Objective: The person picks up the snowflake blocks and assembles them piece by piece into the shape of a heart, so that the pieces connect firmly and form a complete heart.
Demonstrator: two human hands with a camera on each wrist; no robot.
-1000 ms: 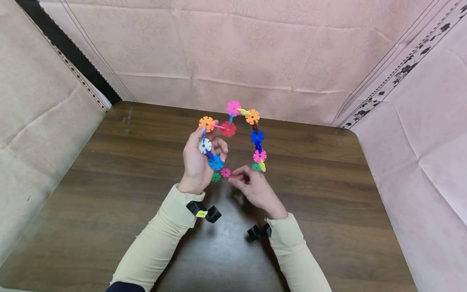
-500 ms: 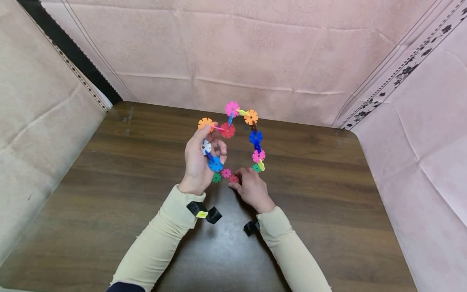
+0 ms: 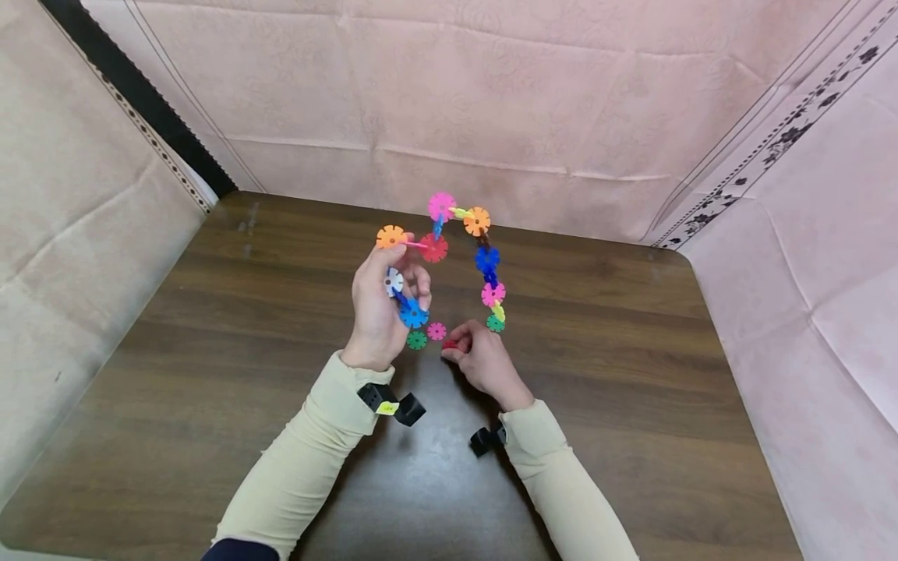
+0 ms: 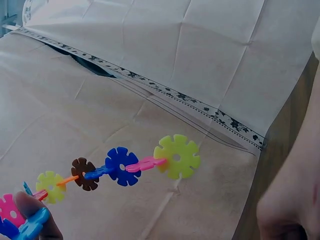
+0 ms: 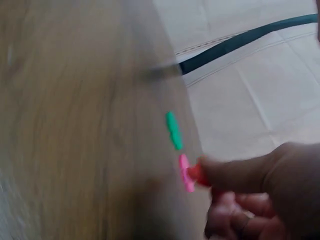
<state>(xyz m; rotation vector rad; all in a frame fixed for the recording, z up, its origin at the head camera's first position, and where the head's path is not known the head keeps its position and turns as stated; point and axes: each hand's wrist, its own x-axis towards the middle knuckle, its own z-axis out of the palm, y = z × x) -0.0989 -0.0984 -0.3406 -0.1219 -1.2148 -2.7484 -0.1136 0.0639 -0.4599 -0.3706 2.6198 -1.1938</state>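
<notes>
My left hand (image 3: 375,308) holds a chain of colourful notched plastic discs in the air, its thumb near an orange disc (image 3: 391,237). A white disc (image 3: 394,282) and a light-blue disc (image 3: 414,313) hang against the palm. The chain's far part arcs right through a red disc (image 3: 434,248) and a blue disc (image 3: 487,259), ending in a yellow-green disc (image 4: 177,156). Low over the table, my right hand (image 3: 487,362) pinches a separate red disc (image 3: 450,344) between thumb and fingers. Beside it lie a loose pink disc (image 3: 436,331) and a green disc (image 3: 417,340).
Another green disc (image 3: 495,322) lies on the wooden table (image 3: 617,374), beyond my right hand and below the chain's end in the head view. Pale patterned cloth (image 3: 449,93) hangs behind the table and along both sides.
The red disc lay flat beside the pink one half a second ago; now it is tilted in my right fingertips. The chain has shifted slightly left with my left hand.
</notes>
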